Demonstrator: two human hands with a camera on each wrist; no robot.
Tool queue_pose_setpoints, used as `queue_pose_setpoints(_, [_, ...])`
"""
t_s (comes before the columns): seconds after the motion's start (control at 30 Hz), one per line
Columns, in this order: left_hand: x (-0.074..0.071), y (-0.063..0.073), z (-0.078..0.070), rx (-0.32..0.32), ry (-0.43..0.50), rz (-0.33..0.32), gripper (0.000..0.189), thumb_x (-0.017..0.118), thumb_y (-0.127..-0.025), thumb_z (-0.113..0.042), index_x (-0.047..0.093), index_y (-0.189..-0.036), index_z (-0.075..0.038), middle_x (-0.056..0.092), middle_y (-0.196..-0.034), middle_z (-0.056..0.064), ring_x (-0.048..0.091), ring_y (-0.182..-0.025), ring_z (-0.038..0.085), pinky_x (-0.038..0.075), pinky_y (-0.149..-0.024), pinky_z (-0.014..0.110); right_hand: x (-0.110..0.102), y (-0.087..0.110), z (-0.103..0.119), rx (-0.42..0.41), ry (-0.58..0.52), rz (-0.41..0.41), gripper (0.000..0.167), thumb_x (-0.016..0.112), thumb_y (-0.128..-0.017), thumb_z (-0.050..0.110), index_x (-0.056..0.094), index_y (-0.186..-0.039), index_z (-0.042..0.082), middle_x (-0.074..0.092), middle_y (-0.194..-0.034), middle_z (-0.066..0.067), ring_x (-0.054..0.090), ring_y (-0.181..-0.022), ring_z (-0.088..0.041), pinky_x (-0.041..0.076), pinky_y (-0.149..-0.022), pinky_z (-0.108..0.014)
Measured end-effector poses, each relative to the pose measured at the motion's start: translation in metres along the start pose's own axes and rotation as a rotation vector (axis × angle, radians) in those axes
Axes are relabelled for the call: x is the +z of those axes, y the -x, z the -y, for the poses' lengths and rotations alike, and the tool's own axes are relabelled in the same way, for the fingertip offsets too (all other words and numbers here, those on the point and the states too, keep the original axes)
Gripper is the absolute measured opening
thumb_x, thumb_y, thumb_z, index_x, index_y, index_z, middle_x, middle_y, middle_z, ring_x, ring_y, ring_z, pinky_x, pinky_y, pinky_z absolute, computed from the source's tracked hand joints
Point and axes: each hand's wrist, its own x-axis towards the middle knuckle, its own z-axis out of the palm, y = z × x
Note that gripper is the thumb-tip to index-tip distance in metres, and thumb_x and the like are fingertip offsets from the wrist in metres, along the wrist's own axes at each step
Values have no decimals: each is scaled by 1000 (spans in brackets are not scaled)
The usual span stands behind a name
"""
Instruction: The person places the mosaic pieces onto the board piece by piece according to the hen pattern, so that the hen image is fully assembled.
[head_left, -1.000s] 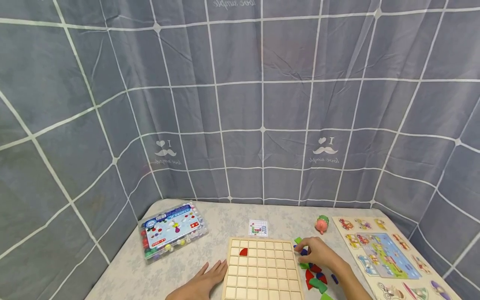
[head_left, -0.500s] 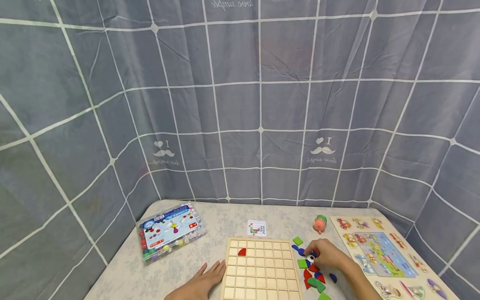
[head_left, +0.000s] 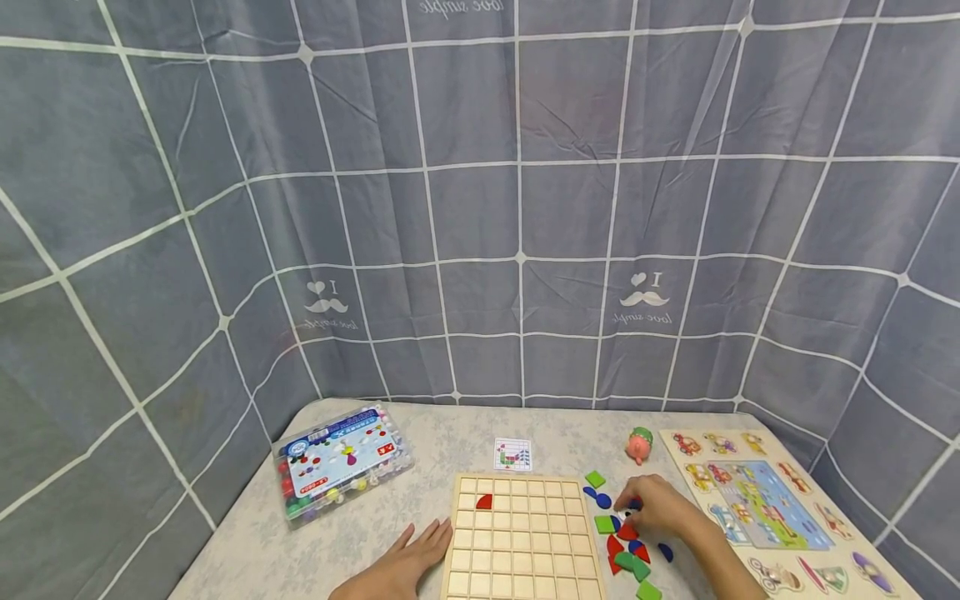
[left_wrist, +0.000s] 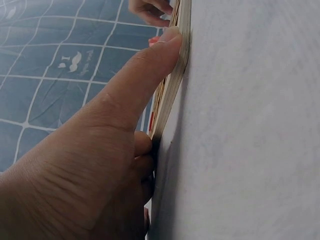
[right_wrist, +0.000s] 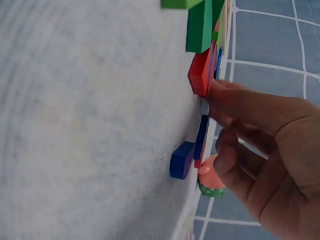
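Note:
A wooden grid board (head_left: 528, 542) lies in front, with one red quarter-circle piece (head_left: 484, 502) in an upper left square. My left hand (head_left: 408, 560) rests flat on the table at the board's left side; in the left wrist view its thumb (left_wrist: 150, 62) lies along the board's edge. To the right of the board, my right hand (head_left: 656, 507) reaches into a pile of pieces. Its thumb and forefinger pinch a small white round piece (head_left: 627, 514), mostly hidden by the fingertips. Close by lie a red piece (right_wrist: 201, 74) and a blue piece (right_wrist: 182, 160).
Green squares (head_left: 595, 479), blue pieces (head_left: 603, 501) and dark green pieces (head_left: 632, 565) lie around the right hand. A pattern card (head_left: 513, 455) lies behind the board. A clear case of beads (head_left: 345, 462) stands left; a pink and green toy (head_left: 640, 446) and picture puzzle (head_left: 772, 508) are right.
My right hand has moved from the board's upper right edge, rightward and toward me, to the white piece, uncovering blue and green pieces. The left hand stays in place.

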Motion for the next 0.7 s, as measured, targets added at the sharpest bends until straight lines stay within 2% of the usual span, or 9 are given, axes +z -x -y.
queue_pose_setpoints(0.17, [-1,0,-1,-10,8,7,107,57,-82,-72,20,-155,-3,22,-162,15,19,-151,26,15,-120,59,2,1,1,144,-38,-28,15,84,-73,20,75,-81,11,69,-74,5,57,-65,-11,49,-57,-23])
queue_pose_setpoints(0.27, [0,0,0,-13,-4,12,105,55,-83,-72,22,-154,-2,23,-162,15,21,-151,27,16,-120,59,3,3,0,189,-76,-37,18,85,-73,22,75,-82,10,70,-75,2,54,-58,-10,47,-49,-23])
queue_pose_setpoints(0.43, [1,-2,1,-17,-2,24,104,55,-84,-71,22,-154,-1,23,-162,14,21,-151,27,16,-120,59,1,6,-3,124,-138,-22,18,80,-74,5,76,-91,7,73,-89,-6,52,-51,-8,47,-41,-22])
queue_pose_setpoints(0.57, [1,-2,1,-12,-5,20,103,55,-85,-70,23,-154,-1,24,-161,15,21,-151,27,16,-120,58,0,7,-6,46,-165,17,29,72,-68,-6,77,-93,7,72,-94,-10,49,-44,-7,44,-38,-21])
queue_pose_setpoints(0.7, [1,-1,2,-5,-4,12,103,55,-85,-70,23,-153,1,24,-161,16,21,-151,28,16,-119,60,1,7,-7,52,-184,26,29,72,-69,-8,77,-93,8,71,-94,-8,49,-44,-8,45,-38,-23])
